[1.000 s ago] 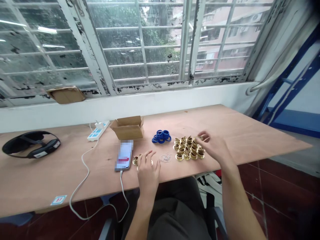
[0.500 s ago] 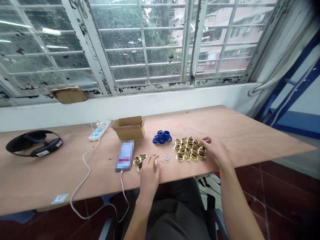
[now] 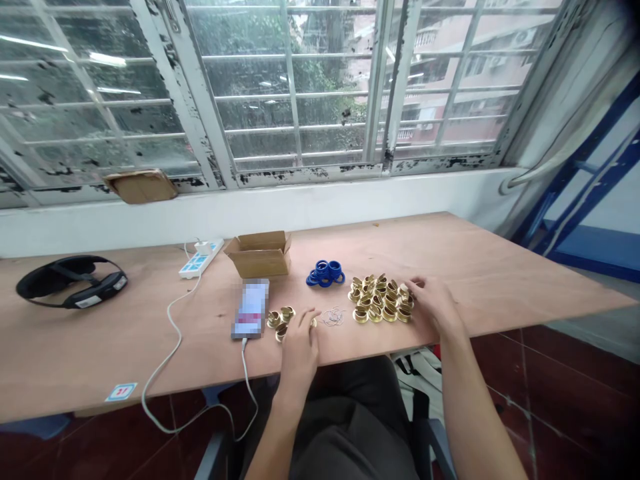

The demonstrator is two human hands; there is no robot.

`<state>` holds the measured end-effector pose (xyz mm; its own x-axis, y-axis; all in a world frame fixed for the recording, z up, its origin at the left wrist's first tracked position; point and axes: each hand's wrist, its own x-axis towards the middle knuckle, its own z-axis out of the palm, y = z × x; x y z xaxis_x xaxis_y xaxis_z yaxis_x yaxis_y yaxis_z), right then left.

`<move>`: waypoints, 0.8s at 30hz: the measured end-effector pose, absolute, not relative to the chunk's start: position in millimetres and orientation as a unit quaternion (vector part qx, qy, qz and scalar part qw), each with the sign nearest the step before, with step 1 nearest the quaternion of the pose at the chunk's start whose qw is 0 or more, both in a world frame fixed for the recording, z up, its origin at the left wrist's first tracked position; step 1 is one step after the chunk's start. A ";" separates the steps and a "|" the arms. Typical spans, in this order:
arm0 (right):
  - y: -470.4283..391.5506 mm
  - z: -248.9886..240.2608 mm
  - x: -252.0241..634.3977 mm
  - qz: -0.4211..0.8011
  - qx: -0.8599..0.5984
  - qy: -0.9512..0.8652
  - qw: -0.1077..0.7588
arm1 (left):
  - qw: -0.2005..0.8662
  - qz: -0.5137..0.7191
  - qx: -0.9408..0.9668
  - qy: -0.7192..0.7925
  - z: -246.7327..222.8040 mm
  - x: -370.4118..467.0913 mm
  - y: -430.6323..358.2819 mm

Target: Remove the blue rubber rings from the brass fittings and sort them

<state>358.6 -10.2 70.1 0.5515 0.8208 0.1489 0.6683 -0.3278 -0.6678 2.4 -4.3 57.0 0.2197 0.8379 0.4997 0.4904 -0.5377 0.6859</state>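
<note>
My left hand [image 3: 299,347] rests near the table's front edge, its fingers loosely apart and slightly bent over a small group of brass ring-shaped fittings [image 3: 274,319]. One brass piece shows partly beside its fingertips; the palm side is hidden. At the right side of a larger cluster of brass fittings [image 3: 376,308], my right hand [image 3: 434,303] has its thumb and fingers closed on a fitting at the cluster's edge. Between the hands lies a small heap of thin whitish rings [image 3: 333,316]. Blue rings [image 3: 326,273] are piled behind it.
A phone [image 3: 251,308] with a charging cable lies left of my left hand. Behind it stands an open cardboard box [image 3: 258,255], with a power strip [image 3: 201,260] to its left. A black headset [image 3: 73,282] sits at the far left of the wooden table [image 3: 500,280].
My right hand has shifted slightly to the right, uncovering more of the fitting at its fingertips. My left hand stays nearly still. The view has turned a little.
</note>
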 end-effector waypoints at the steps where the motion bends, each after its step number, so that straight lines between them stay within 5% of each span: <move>1: -10.0 69.2 359.5 0.115 -0.801 -0.464 0.359 | 0.193 0.446 0.753 0.444 55.4 2.1 -3.2; 9: -10.6 65.4 361.1 0.118 -0.814 -0.454 0.342 | 0.196 0.450 0.738 0.463 55.7 3.2 -2.1; 16: -14.0 93.1 339.7 -0.007 -0.809 -0.449 0.379 | 0.285 0.517 0.662 0.461 72.4 11.1 -11.7; 24: -19.1 127.1 225.6 0.203 -0.574 -0.656 0.445 | 0.608 0.560 0.387 0.408 75.0 20.9 -16.3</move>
